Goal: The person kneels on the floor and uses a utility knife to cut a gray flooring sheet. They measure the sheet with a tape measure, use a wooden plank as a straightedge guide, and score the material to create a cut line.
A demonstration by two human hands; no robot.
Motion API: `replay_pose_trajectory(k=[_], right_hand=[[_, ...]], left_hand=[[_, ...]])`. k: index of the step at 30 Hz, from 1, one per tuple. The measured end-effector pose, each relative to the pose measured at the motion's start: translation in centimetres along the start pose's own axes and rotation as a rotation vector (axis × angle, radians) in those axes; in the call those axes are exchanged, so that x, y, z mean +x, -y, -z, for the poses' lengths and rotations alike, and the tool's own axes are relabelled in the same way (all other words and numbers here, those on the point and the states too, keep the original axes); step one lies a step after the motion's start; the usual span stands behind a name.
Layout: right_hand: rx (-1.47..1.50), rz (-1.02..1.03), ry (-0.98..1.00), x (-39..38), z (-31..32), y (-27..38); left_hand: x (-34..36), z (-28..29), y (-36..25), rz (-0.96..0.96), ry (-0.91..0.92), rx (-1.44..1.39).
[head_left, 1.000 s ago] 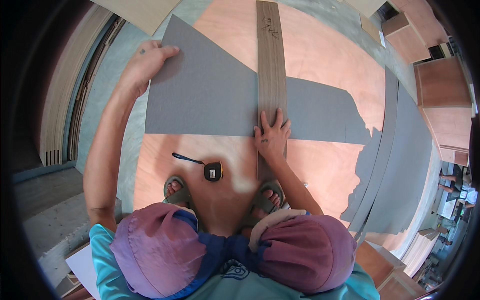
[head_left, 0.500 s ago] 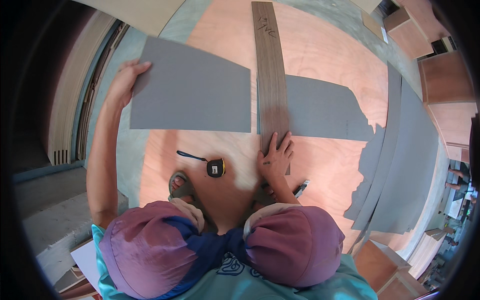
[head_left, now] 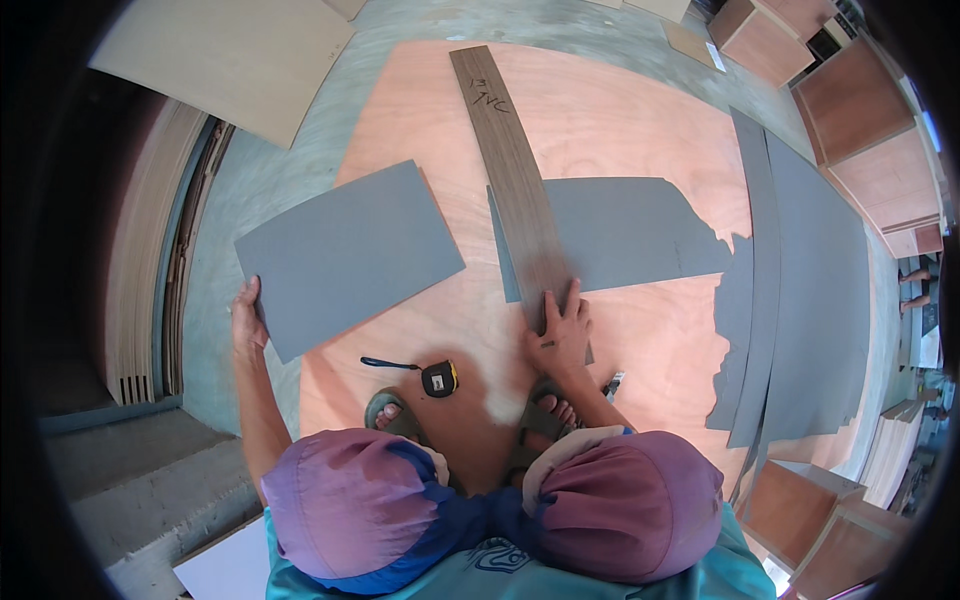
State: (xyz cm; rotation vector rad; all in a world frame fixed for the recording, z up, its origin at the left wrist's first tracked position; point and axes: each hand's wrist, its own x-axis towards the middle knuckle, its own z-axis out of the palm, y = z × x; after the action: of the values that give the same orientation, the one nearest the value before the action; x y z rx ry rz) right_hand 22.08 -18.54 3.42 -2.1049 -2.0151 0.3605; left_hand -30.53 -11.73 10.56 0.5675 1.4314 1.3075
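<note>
My left hand grips the lower left edge of a loose grey sheet, its thumb on top and the other fingers hidden beneath. The sheet is tilted over the left part of a pinkish plywood board. With fingers spread, my right hand presses on the near end of a long brown wood-grain strip marked with handwriting. Under that strip lies a second grey sheet with a ragged right side; its left edge shows just past the strip.
A black tape measure with a strap lies before my sandalled feet. A utility knife sits right of my right forearm. Larger grey sheets with torn edges cover the board's right side. Stacked panels stand at left, wooden boxes at far right.
My left hand has drawn the loose grey sheet toward me and turned it, opening a wider gap from the strip. The strip's far end now leans left in view; my right hand stays on it.
</note>
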Motion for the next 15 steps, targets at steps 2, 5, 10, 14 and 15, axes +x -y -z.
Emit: replay_pose_trajectory(k=[2, 5, 10, 14, 15], right_hand=[[0.08, 0.013, -0.045, 0.6, 0.5, -1.6], [0.027, 0.093, -0.155, 1.1, 1.8, -7.4], [-0.178, 0.086, -0.115, 0.0, 12.0, -16.0], [-0.502, 0.058, -0.094, -2.4, 20.3, -23.8], [-0.562, 0.044, -0.089, -3.7, 22.2, -25.9]], left_hand=[[0.2, 0.5, 0.9, -0.044, -0.015, -0.041], [2.5, 0.0, 2.2, -0.035, 0.024, -0.095], [5.3, -1.8, 4.4, 0.047, 0.214, -0.221], [3.6, -6.0, 5.8, 0.164, 0.309, -0.314], [4.0, -6.5, 6.3, 0.198, 0.331, -0.323]])
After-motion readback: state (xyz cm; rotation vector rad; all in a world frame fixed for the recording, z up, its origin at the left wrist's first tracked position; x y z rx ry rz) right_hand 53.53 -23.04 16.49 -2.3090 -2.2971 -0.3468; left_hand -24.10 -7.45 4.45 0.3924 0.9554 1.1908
